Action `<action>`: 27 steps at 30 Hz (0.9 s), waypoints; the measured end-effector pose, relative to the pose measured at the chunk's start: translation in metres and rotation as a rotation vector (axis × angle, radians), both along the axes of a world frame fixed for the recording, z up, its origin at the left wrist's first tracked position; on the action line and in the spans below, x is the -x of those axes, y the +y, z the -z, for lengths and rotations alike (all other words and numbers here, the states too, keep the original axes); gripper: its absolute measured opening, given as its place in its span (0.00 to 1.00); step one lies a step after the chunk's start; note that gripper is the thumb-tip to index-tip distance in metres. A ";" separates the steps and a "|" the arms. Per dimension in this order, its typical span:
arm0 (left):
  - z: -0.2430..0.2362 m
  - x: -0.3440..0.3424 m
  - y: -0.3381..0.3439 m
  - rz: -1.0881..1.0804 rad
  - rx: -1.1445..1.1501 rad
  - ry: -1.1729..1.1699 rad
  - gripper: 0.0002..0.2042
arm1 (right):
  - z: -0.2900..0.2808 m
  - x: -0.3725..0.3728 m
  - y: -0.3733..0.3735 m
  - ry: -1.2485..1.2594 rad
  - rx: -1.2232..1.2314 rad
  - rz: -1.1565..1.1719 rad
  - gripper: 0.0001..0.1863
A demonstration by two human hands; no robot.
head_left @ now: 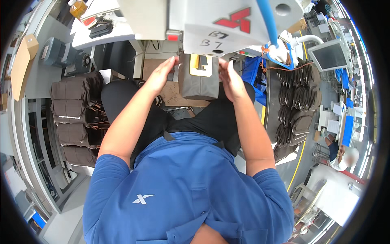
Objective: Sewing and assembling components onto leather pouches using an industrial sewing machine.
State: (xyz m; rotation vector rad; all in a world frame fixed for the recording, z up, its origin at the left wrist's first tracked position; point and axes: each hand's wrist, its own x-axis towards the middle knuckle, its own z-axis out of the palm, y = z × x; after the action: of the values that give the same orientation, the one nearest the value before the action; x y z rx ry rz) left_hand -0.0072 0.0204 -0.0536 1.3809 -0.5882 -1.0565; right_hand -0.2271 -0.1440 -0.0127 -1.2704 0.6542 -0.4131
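Note:
A dark grey fabric bag (198, 87) sits below the head of a grey machine (243, 38), in front of me. On its upper face lies a yellow frame (201, 72) with a piece of black strap inside it. My left hand (161, 75) is at the bag's left side, fingers stretched out, their tips by its edge. On the other side my right hand (233, 81) has its fingers extended and thumb raised, close to the bag. Whether the fingertips press on the fabric I cannot tell. The machine head hides the far end of the bag.
Stacked dark fabric bags (73, 110) stand at my left. More dark pieces with black straps (294, 97) hang at my right, near a blue bin (254, 75). A monitor (329, 55) is farther right. Another person (343, 158) is at the far right.

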 end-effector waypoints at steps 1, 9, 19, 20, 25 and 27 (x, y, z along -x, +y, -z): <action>0.012 0.003 0.002 -0.007 0.056 0.114 0.27 | 0.000 0.000 0.008 -0.008 -0.095 -0.033 0.35; -0.018 0.046 0.075 0.565 0.443 0.806 0.29 | -0.010 0.055 0.076 -0.075 -0.528 -0.128 0.36; -0.119 0.014 0.053 0.292 0.678 -0.119 0.18 | -0.104 0.024 0.068 -0.740 0.218 -0.130 0.45; -0.124 0.009 0.050 0.255 0.627 -0.400 0.17 | -0.108 0.016 0.076 -0.725 0.224 -0.129 0.45; -0.111 0.007 0.030 0.101 0.782 -0.982 0.16 | -0.099 -0.005 0.094 -0.525 0.814 0.173 0.58; -0.110 0.016 0.032 -0.093 0.748 -1.326 0.18 | -0.096 -0.011 0.098 -0.338 1.083 0.214 0.46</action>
State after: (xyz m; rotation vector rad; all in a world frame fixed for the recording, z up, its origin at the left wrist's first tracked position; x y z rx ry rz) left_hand -0.0232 0.0521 0.0561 1.2328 -1.6352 0.3377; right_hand -0.2160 -0.0460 0.0829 -2.0761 0.2436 -1.2359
